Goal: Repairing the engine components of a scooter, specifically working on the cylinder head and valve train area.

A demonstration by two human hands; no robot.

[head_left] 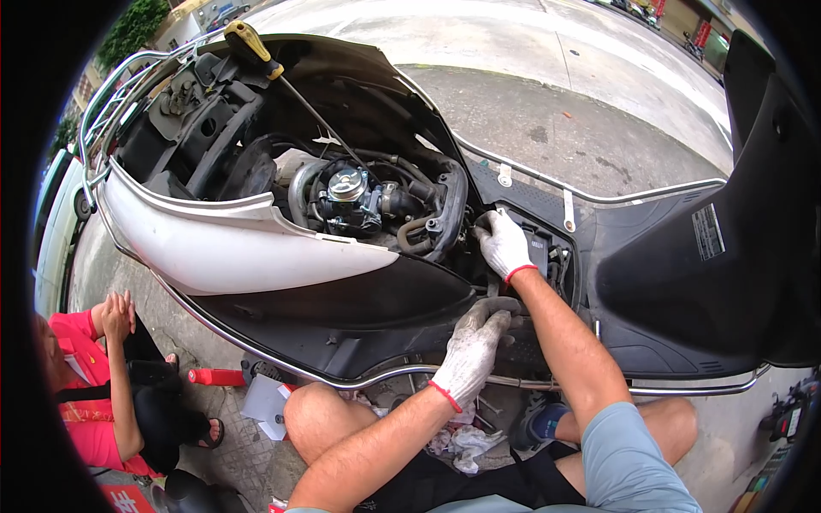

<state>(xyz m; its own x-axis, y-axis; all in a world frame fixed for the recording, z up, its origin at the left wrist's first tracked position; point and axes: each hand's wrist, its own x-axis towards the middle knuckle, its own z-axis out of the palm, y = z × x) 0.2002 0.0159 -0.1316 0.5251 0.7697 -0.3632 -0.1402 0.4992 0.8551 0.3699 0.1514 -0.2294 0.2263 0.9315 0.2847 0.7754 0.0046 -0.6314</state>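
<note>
A scooter with its seat section off lies across the view, its white side panel (231, 244) toward me. My right hand (503, 242), in a white knit glove with a red cuff, reaches to the front of the engine bay, beside the black battery (537, 246). Its fingers are pinched together at the frame; what they grip is hidden. Lower down, my left hand (472, 349), in a soiled matching glove, is curled at the edge of the black lower panel (368, 299). I cannot make out what is in it. The carburetor (349, 190) with a shiny round top sits exposed left of both hands.
A long screwdriver (248, 47) with a yellow handle leans into the engine bay. Metal guard rails (547, 181) edge the scooter. Near my knee are a red box (215, 377) and crumpled rags (470, 446). A person in pink (85, 389) sits at the left, hands together.
</note>
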